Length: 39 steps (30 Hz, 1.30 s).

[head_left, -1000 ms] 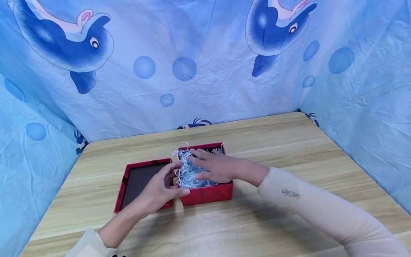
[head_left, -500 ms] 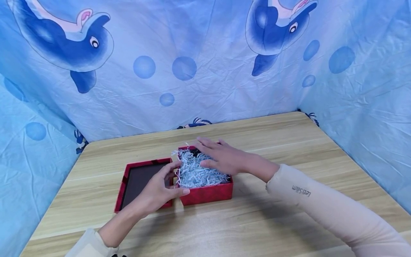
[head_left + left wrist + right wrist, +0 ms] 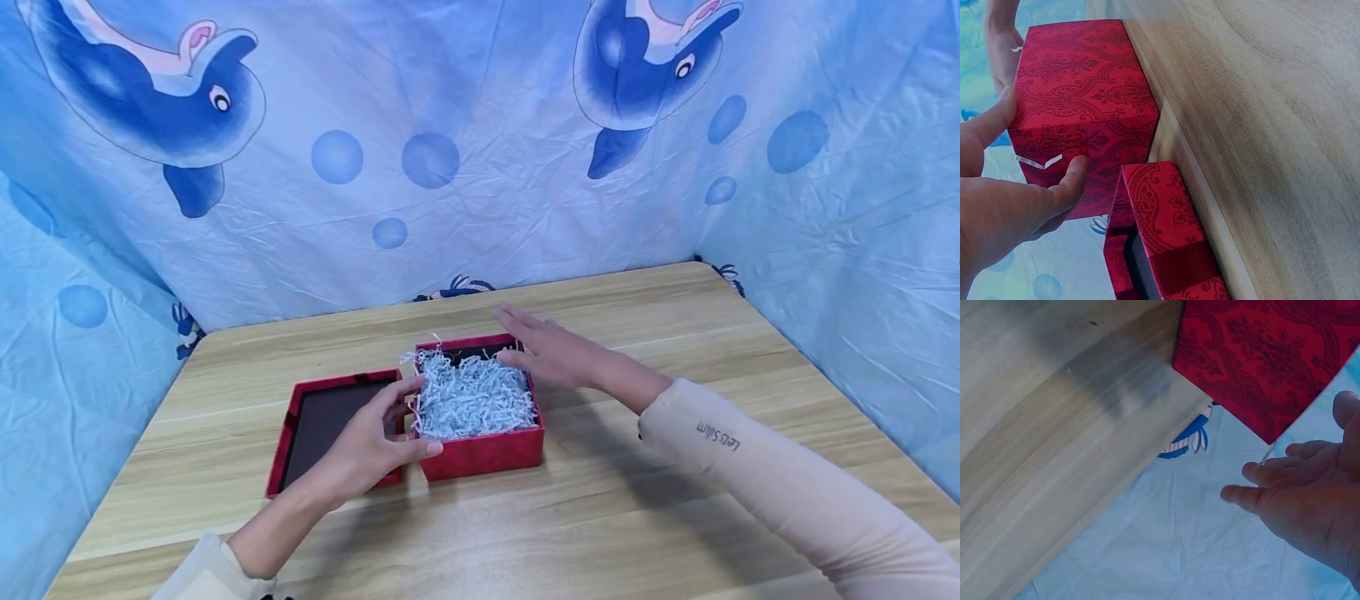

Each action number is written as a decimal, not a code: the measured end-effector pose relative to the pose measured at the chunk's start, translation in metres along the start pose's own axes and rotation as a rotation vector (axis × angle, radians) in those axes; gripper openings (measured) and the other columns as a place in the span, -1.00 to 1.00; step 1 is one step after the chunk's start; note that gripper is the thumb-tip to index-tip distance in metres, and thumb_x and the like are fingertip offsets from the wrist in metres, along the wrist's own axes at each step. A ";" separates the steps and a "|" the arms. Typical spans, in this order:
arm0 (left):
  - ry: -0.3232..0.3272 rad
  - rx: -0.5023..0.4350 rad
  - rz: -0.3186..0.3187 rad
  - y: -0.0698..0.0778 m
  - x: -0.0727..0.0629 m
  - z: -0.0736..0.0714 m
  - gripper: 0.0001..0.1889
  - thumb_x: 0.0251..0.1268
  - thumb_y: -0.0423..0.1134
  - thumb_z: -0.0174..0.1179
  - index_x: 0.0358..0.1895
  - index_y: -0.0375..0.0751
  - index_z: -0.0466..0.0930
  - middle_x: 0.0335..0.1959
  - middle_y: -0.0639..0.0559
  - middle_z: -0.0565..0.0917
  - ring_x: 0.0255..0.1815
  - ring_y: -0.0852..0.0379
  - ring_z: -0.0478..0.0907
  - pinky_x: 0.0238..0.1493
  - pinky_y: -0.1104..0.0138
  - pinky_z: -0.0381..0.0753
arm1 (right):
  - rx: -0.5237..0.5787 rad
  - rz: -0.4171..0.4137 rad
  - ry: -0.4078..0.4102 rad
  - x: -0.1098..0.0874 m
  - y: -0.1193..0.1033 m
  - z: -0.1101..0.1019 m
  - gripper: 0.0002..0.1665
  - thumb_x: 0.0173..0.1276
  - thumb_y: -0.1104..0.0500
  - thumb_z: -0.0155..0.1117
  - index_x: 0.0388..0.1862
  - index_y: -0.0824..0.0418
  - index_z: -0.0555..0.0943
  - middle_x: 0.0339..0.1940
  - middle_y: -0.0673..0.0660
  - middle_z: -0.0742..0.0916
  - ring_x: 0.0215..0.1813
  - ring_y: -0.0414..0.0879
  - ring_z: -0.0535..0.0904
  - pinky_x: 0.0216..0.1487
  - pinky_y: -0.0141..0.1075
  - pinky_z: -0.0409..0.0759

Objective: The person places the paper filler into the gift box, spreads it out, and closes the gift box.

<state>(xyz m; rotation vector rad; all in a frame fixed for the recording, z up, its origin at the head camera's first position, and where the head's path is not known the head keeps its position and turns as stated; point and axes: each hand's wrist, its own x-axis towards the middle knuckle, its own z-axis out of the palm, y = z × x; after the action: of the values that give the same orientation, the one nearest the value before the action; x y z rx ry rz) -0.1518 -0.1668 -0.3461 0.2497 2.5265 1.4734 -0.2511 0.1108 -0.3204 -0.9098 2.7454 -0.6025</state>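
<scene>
A red patterned box (image 3: 483,454) stands on the table, filled with pale blue shredded paper (image 3: 476,400). A dark strip of its inside shows along the back wall. My left hand (image 3: 367,437) holds the box at its near left corner, thumb at the front and fingers along the left side. In the left wrist view the thumb (image 3: 997,119) meets the box's upper edge and a fingertip lies against the patterned side. My right hand (image 3: 558,350), fingers straight and holding nothing, hovers over the box's far right corner.
Left of the box lies a red lid (image 3: 281,450), its dark inside (image 3: 326,421) facing up, partly behind my left hand. A blue dolphin-print cloth (image 3: 480,217) hangs past the back edge of the wooden table (image 3: 675,325). Paper shreds (image 3: 408,358) stick out over the box's left rim.
My right hand has lifted from the shredded paper and moved right and back, uncovering more of the filling. The left hand and the box have stayed in place.
</scene>
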 end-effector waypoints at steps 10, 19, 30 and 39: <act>-0.004 -0.001 0.000 0.000 0.000 0.000 -0.09 -0.05 -0.08 0.50 0.42 0.07 0.20 0.29 -0.07 0.39 0.23 -0.08 0.41 0.09 0.19 0.58 | 0.061 -0.033 -0.004 0.004 -0.003 0.016 -0.11 0.47 -0.26 -0.06 0.59 -0.01 -0.14 0.60 0.06 -0.12 0.58 -0.03 -0.20 0.49 -0.03 0.00; -0.012 -0.005 0.010 -0.001 0.000 -0.001 -0.09 -0.04 -0.07 0.49 0.43 0.07 0.19 0.31 -0.07 0.37 0.25 -0.09 0.40 0.10 0.18 0.57 | -0.068 -0.122 0.021 0.004 -0.017 0.025 -0.14 0.48 -0.24 -0.07 0.58 0.05 -0.08 0.60 0.12 -0.08 0.58 0.04 -0.17 0.50 0.06 -0.23; -0.022 -0.013 0.012 0.000 0.000 -0.002 -0.08 -0.02 -0.06 0.48 0.44 0.04 0.17 0.31 -0.07 0.37 0.24 -0.09 0.40 0.12 0.17 0.56 | -0.200 -0.181 -0.063 0.007 -0.037 0.031 -0.09 0.40 -0.33 -0.03 0.58 -0.07 -0.08 0.60 0.02 -0.12 0.58 -0.02 -0.31 0.50 0.01 -0.10; -0.028 -0.019 0.021 0.000 0.000 -0.003 -0.09 0.00 -0.09 0.48 0.44 0.01 0.16 0.29 -0.11 0.38 0.25 -0.10 0.40 0.10 0.17 0.57 | -0.280 -0.219 -0.200 0.011 -0.049 0.034 -0.12 0.42 -0.35 -0.13 0.58 -0.18 -0.17 0.60 -0.06 -0.11 0.58 -0.06 -0.28 0.47 0.15 -0.12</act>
<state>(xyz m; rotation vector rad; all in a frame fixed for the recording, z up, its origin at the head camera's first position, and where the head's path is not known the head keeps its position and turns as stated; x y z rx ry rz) -0.1524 -0.1694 -0.3449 0.2922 2.4941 1.4902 -0.2238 0.0577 -0.3306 -1.2686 2.6079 -0.1464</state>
